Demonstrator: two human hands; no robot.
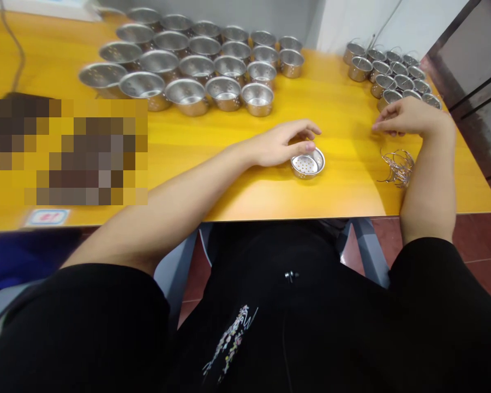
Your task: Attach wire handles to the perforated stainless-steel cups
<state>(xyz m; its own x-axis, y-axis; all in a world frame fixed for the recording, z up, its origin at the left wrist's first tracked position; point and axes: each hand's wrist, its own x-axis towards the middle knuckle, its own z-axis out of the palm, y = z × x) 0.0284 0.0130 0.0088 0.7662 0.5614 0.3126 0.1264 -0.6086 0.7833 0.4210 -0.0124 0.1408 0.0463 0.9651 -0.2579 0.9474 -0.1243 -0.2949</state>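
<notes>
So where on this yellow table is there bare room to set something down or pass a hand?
Bare tabletop runs between the big cluster of steel cups and the smaller handled cups. Another free strip lies along the near edge, between the perforated cup under the left hand and the wire handles beside the right hand. Both far cup clusters are crowded.

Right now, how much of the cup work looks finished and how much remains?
Done: a small group of cups with wire handles at the far right. In hand: the left hand touches one strainer cup; the right hand hovers above loose wire handles. Left: the large batch of bare cups.
</notes>
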